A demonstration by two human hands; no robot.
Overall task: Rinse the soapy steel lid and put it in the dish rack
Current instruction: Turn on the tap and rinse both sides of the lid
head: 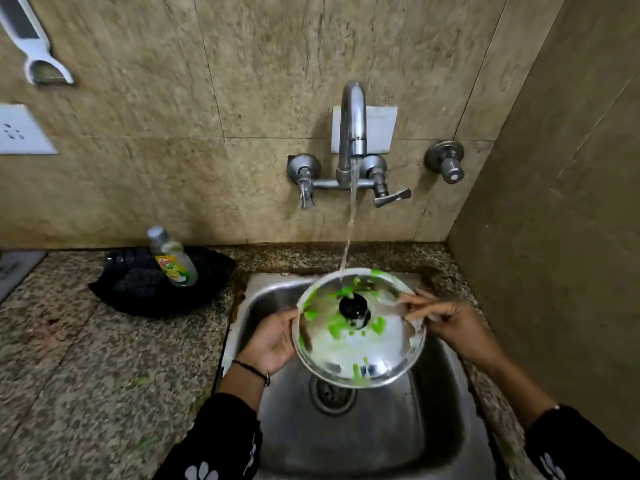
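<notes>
Black sleeves (221,441) lead up to both hands over the steel sink (433,427). The left hand (273,344) has a closed grip on the left rim of the steel lid (360,348); the right hand (450,323) pinches the opposite rim. Between the two grips, the lid's black knob (354,307) faces up amid green soap smears. Tap (353,129) water strikes the lid's far edge, beyond both grips.

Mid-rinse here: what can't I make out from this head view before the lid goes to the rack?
- Dish rack: nowhere in the head view.
- Underside of the steel lid: faces away from the camera.
- Left hand fingers: hidden behind the lid's rim.
- Bottle label: too blurred to read.
- Sink front: cut by the bottom edge.
</notes>
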